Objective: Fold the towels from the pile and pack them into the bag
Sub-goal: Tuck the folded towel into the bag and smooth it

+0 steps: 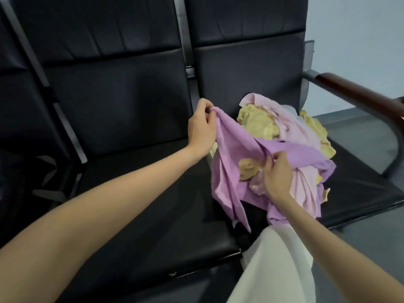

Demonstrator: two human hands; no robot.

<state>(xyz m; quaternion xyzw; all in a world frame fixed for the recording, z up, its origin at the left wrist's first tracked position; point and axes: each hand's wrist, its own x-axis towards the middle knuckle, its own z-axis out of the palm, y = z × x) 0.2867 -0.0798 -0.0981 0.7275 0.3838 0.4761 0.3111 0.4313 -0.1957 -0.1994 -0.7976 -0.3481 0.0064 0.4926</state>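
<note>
crumpled purple towel lifted off a pink-and-yellow pile.

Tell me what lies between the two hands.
In the head view, the purple towel spans from the left hand, pinching one corner, to the right hand, gripping its edge. Behind it sits the towel pile.

No text, label, brand, number or sign is showing legibly anywhere in this view; nothing readable is appearing on any surface
</note>
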